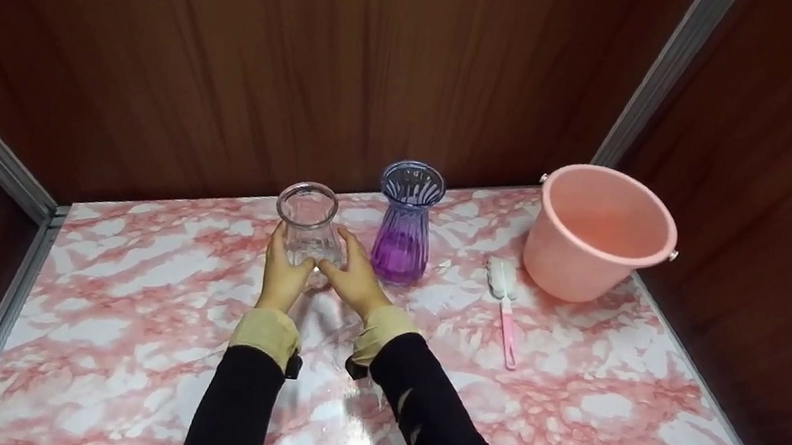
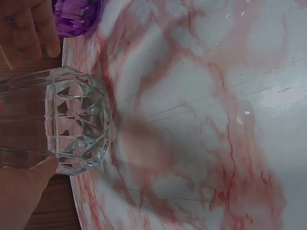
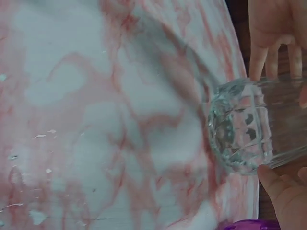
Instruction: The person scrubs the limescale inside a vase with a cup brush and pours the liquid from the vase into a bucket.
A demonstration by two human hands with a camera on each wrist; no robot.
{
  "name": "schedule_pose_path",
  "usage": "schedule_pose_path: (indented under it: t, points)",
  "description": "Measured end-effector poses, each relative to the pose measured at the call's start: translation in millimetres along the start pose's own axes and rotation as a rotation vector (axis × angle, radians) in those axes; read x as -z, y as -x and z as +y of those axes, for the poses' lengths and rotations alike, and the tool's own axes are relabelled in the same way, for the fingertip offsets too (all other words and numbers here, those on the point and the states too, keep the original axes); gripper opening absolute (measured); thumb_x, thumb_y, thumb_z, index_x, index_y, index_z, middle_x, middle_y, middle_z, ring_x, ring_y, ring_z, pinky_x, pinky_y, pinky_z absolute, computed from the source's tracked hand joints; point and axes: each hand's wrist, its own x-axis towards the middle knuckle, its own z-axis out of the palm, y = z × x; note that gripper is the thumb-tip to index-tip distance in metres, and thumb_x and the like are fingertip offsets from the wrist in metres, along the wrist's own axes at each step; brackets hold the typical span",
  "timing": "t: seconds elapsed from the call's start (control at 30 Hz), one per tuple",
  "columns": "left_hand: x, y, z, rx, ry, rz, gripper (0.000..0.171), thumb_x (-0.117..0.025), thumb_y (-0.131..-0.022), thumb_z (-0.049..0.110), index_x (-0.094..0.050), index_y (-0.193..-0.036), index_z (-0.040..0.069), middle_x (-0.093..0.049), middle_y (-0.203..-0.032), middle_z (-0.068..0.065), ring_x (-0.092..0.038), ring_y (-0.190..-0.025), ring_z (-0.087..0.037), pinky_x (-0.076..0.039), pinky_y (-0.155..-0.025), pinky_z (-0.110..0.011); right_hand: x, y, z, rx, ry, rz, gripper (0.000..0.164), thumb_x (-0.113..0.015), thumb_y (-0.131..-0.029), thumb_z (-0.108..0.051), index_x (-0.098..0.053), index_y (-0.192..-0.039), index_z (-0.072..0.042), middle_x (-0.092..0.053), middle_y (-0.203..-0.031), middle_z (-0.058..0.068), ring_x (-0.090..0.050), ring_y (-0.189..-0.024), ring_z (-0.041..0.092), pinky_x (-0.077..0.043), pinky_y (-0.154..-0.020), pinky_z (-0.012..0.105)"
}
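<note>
Near rear of pink tbl [image 1: 143, 312], clear vase [image 1: 312, 240] is btwn L grip [image 1: 282, 276] & R grip [image 1: 357, 278], both holding it.

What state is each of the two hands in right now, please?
Left hand: holding the clear glass vase, thumb in front.
Right hand: holding the same vase from the other side.

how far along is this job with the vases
Setting out looks done: the purple vase stands upright. In hand is the clear vase, between the left hand and right hand. Brushing may be left, since the brush lies near the bucket, untouched.
</note>
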Motion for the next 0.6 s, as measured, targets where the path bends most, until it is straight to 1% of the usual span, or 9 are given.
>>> schedule_pose_path:
  t: [0.13, 0.2, 0.27, 0.33, 0.4, 0.5, 0.6]
  points:
    - [0.2, 0.2, -2.1, -0.030, 0.026, 0.009, 0.087, -0.068, -0.080, -0.010, -0.023, -0.154, -0.005, -0.029, -0.157, -0.031, -0.028, -0.146, -0.044, -0.021, -0.123, -0.051, -3.8, -3.2, -5.3, -0.015, 0.000, -0.020, 0.074, -0.066, -0.092, -0.018, -0.032, -0.157, -0.006, -0.035, -0.160, 0.018, -0.034, -0.146, 0.033, -0.028, -0.122, 0.045]
    - [0.1, -0.8, -3.1, -0.050, 0.051, 0.017, 0.088, -0.069, -0.078, -0.012, -0.023, -0.153, -0.006, -0.031, -0.155, -0.032, -0.031, -0.143, -0.045, -0.023, -0.122, -0.052, -5.3, -5.1, -7.9, -0.025, -0.013, -0.026, 0.075, -0.067, -0.092, -0.018, -0.032, -0.157, -0.008, -0.036, -0.159, 0.019, -0.036, -0.145, 0.034, -0.029, -0.121, 0.046]
    - [-0.7, -2.3, -3.2, -0.067, 0.056, 0.018, 0.088, -0.070, -0.078, -0.013, -0.023, -0.152, -0.006, -0.033, -0.154, -0.032, -0.033, -0.142, -0.046, -0.024, -0.122, -0.052, -5.8, -7.0, -9.6, -0.032, -0.042, -0.028, 0.075, -0.067, -0.091, -0.017, -0.032, -0.157, -0.009, -0.038, -0.158, 0.019, -0.039, -0.143, 0.034, -0.031, -0.120, 0.047]
    - [-1.5, -3.6, -3.1, -0.075, 0.030, 0.017, 0.089, -0.070, -0.078, -0.013, -0.023, -0.152, -0.007, -0.033, -0.153, -0.033, -0.033, -0.142, -0.047, -0.024, -0.122, -0.052, -5.9, -8.6, -9.5, -0.037, -0.067, -0.023, 0.074, -0.067, -0.091, -0.016, -0.033, -0.157, -0.010, -0.039, -0.157, 0.019, -0.042, -0.141, 0.035, -0.034, -0.118, 0.048]
    - [-2.2, -4.4, -2.2, -0.069, -0.014, 0.019, 0.089, -0.071, -0.078, -0.012, -0.023, -0.153, -0.007, -0.032, -0.154, -0.033, -0.033, -0.142, -0.047, -0.024, -0.122, -0.052, -5.8, -9.5, -9.1, -0.037, -0.073, -0.013, 0.073, -0.066, -0.092, -0.015, -0.033, -0.157, -0.009, -0.039, -0.157, 0.019, -0.043, -0.140, 0.036, -0.034, -0.118, 0.048]
    - [-2.0, -4.9, -1.6, -0.051, -0.078, 0.038, 0.088, -0.073, -0.080, -0.009, -0.026, -0.153, -0.007, -0.033, -0.153, -0.034, -0.032, -0.142, -0.048, -0.024, -0.122, -0.053, -6.6, -9.7, -8.1, -0.048, -0.072, -0.003, 0.074, -0.064, -0.092, -0.017, -0.032, -0.157, -0.007, -0.035, -0.159, 0.018, -0.040, -0.141, 0.037, -0.032, -0.119, 0.047]
    - [-1.0, -4.8, -1.4, -0.027, -0.096, 0.059, 0.086, -0.076, -0.080, -0.008, -0.030, -0.152, -0.005, -0.036, -0.151, -0.033, -0.034, -0.142, -0.047, -0.024, -0.122, -0.053, -8.1, -9.2, -8.5, -0.060, -0.081, 0.001, 0.075, -0.064, -0.091, -0.018, -0.031, -0.158, -0.007, -0.033, -0.161, 0.017, -0.037, -0.143, 0.037, -0.030, -0.120, 0.047]
